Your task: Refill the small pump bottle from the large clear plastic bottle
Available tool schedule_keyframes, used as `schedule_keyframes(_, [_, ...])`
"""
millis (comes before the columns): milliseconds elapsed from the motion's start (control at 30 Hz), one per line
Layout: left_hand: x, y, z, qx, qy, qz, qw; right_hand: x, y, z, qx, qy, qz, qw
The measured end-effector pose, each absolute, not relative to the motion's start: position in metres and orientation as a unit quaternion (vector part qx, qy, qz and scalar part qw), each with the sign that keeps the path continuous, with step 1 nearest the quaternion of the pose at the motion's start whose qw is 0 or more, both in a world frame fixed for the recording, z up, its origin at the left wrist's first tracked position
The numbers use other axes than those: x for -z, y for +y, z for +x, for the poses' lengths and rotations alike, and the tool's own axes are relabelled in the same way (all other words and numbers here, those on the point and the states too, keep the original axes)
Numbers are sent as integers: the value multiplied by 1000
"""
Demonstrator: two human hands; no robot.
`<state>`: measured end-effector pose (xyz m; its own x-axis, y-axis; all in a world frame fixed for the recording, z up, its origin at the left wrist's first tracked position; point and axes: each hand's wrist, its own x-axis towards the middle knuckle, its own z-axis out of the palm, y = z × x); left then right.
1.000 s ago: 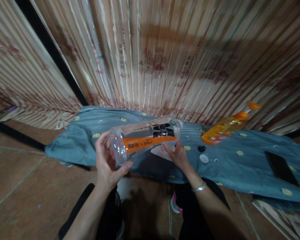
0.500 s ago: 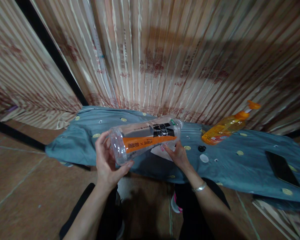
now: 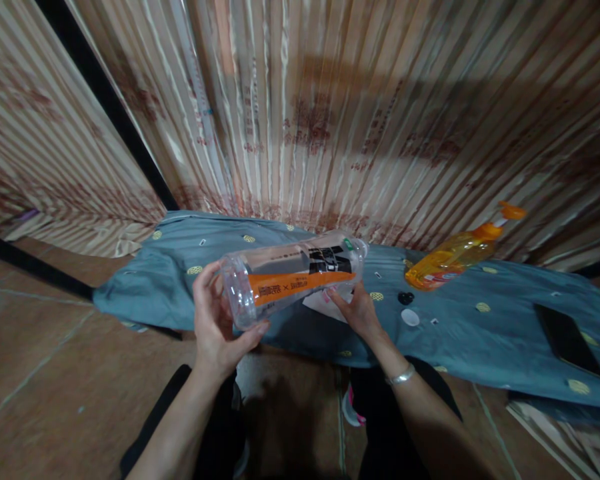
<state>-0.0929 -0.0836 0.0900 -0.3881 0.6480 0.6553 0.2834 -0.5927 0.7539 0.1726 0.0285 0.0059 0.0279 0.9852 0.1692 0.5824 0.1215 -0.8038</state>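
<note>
A clear plastic bottle (image 3: 295, 275) with an orange and black label lies sideways between my hands, above the blue cloth. My left hand (image 3: 219, 333) grips its base, thumb below and fingers around the far side. Near the neck end, my right hand (image 3: 356, 310) holds the bottle with the thumb on its lower side; its other fingers are hidden behind. Under the bottle, by my right hand, a white piece (image 3: 325, 307) shows on the cloth. A white round cap (image 3: 410, 317) and a small black item (image 3: 405, 298) lie to the right.
An orange pump bottle (image 3: 453, 260) tilts against the curtain (image 3: 330, 120) at the right. A dark phone (image 3: 567, 339) rests on the blue cloth (image 3: 460, 347) farther right. Black metal poles (image 3: 113, 107) stand at the left. My legs are below the cloth's front edge.
The view has shifted very slightly, so everything sits a little differently in the frame. Both hands keep their hold on the clear bottle.
</note>
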Motion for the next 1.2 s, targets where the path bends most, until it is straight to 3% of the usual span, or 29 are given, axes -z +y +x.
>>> schedule_keyframes(1200, [-80,-83,-95,-699,431,561,100,5,32,177,-232,-662,-612,364])
